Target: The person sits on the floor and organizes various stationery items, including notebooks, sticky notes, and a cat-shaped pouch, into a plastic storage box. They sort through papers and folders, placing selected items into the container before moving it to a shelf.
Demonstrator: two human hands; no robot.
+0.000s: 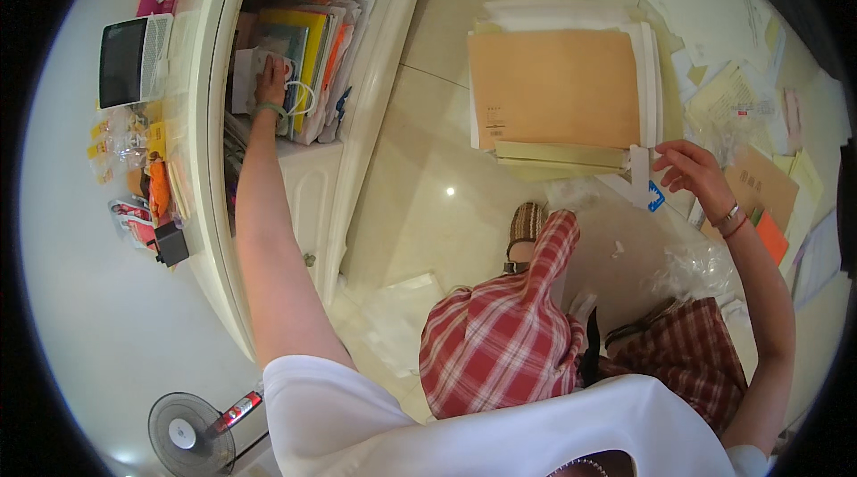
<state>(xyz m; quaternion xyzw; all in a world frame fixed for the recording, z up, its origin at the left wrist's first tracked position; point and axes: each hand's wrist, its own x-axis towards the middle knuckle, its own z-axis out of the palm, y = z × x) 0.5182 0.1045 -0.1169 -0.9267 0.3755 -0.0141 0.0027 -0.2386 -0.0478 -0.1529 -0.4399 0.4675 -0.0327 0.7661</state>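
My left hand (270,84) reaches into the cabinet shelf, fingers bent against a white paper bag (245,80) that has a white cord loop (302,99). Upright beside it stand a yellow folder (312,38), an orange-edged file (336,53) and several white papers. The fingertips are partly lost against the bag. My right hand (692,172) hovers over the floor, fingers loosely stretched and holding nothing. It is nearest to a white strip (639,175) and a small blue piece (656,197), at the corner of a stack topped by a brown envelope (558,84).
Loose papers (705,8), another brown envelope (759,187) and clear plastic wrap (696,270) lie on the floor at right. On the cabinet top stand a small screen device (129,62) and a black box (171,244). A fan (183,434) is at lower left.
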